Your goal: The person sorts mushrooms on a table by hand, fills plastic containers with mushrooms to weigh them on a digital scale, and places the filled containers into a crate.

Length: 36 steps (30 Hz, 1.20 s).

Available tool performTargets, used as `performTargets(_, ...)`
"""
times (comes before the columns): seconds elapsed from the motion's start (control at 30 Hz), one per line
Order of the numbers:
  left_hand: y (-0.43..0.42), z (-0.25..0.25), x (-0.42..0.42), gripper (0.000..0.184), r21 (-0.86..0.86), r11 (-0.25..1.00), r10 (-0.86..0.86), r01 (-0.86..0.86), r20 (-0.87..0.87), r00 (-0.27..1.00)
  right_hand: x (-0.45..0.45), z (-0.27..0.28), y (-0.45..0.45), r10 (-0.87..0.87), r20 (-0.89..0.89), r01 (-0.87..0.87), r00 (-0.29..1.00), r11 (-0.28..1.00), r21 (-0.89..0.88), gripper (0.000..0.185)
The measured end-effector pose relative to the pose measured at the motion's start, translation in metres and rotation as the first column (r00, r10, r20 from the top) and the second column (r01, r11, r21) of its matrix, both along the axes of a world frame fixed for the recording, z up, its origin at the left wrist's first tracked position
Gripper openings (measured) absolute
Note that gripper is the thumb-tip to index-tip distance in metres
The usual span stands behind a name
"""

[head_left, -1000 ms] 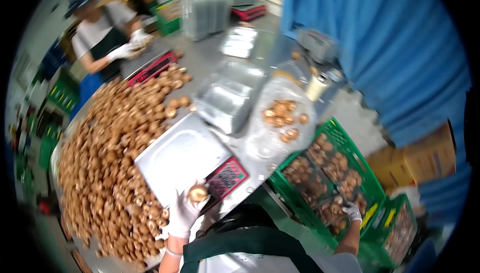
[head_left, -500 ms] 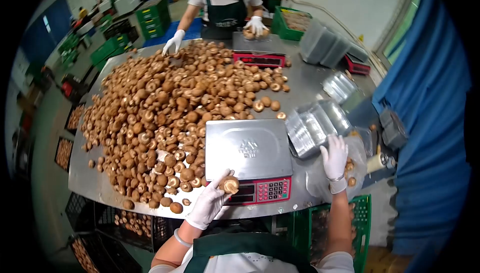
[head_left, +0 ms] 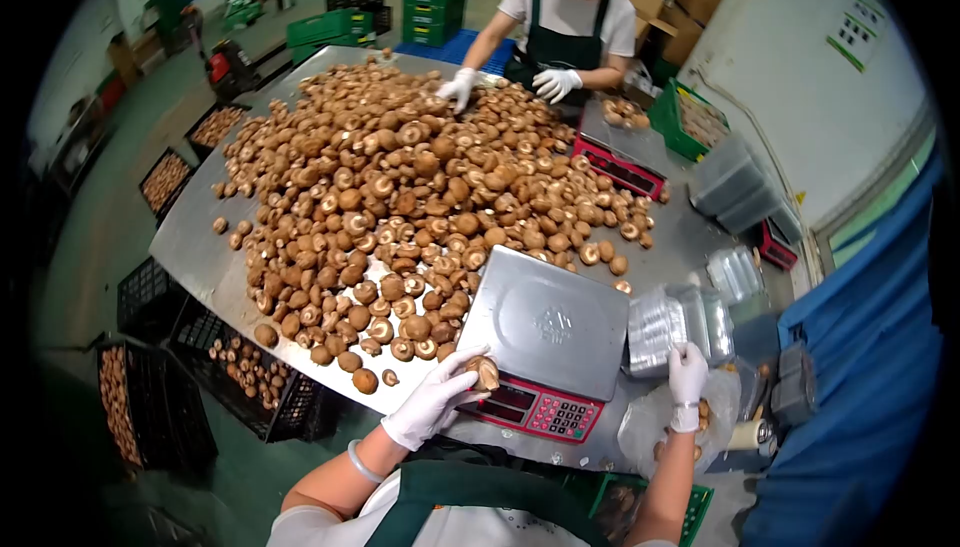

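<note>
My gloved left hand is closed on a brown shiitake mushroom, just in front of the scale's left corner. A digital scale with a bare steel pan and a red keypad panel stands to the right of that hand. My gloved right hand has its fingers pinched together at the near edge of the clear plastic trays. Below and beside it lies a clear plastic bag with some mushrooms in it. A large heap of shiitake mushrooms spreads over the steel table.
Across the table a co-worker's gloved hands are near the heap, beside a second red scale. More plastic containers are stacked at the right. Black crates stand on the floor at left, and a blue curtain hangs at right.
The view has turned left. My right hand's spread fingers have closed at the tray edge. My left hand still holds the mushroom. The co-worker's hand has left the mushrooms on the far scale.
</note>
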<state>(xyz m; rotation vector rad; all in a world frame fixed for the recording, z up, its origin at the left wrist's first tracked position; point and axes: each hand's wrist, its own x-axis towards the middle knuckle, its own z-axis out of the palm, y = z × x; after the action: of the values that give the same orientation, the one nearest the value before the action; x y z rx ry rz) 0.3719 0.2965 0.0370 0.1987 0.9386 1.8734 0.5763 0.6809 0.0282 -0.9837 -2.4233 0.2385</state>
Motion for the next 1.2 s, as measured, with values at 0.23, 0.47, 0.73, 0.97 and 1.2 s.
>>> performTargets(0.23, -0.016, -0.026, -0.015, 0.045, 0.039, 0.997, -0.077, 0.07, 0.191, 0.979, 0.015, 0.013, 0.029, -0.176, -0.395, 0.096, 0.902, 0.972, -0.214, 0.015)
performTargets(0.47, -0.054, -0.052, -0.028, 0.052, -0.051, 0.994, 0.104, -0.095, 0.223, 0.969, 0.018, 0.093, -0.003, -0.009, -0.584, -0.086, 0.811, 0.987, -0.136, 0.018)
performTargets(0.73, -0.138, -0.067, -0.044, 0.053, -0.237, 0.883, 0.447, -0.404, 0.167, 0.879, -0.063, 0.039, -0.133, 0.603, 0.036, -0.603, 0.797, 0.798, -0.016, 0.014)
performTargets(0.97, -0.294, -0.077, -0.091, 0.04, -0.297, 0.43, 0.823, -0.853, -0.259, 0.505, -0.068, 0.055, -0.168, 0.494, 0.056, -0.485, 0.868, 0.866, -0.125, 0.023)
performTargets(1.2, -0.31, -0.081, -0.153, 0.04, -0.38, 0.192, -0.078, -0.905, -0.925, 0.372, -0.179, 0.066, -0.268, 0.509, -0.127, -0.524, 0.851, 0.834, -0.173, 0.007)
